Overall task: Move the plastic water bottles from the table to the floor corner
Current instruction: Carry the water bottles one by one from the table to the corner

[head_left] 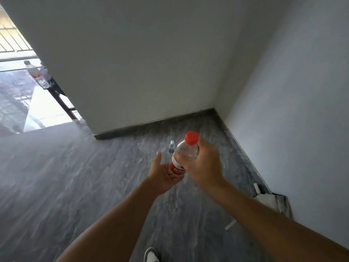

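A clear plastic bottle (pixel 186 152) with a red cap and red label is held upright above the grey floor. My right hand (pixel 204 163) grips its upper body just below the cap. My left hand (pixel 162 173) cups the bottle's lower end from the left, fingers spread under it. A smaller clear bottle (pixel 171 146) with a pale cap stands on the floor just beyond, towards the corner. Two more bottles (pixel 36 74) stand on a dark table edge (pixel 56 89) far left, partly hidden by the wall.
Two white walls meet in a floor corner (pixel 214 110) ahead, with a dark skirting strip. A white bag (pixel 272 201) and a paper strip (pixel 230 225) lie by the right wall. My shoe (pixel 150 255) shows at the bottom. A bright doorway opens far left.
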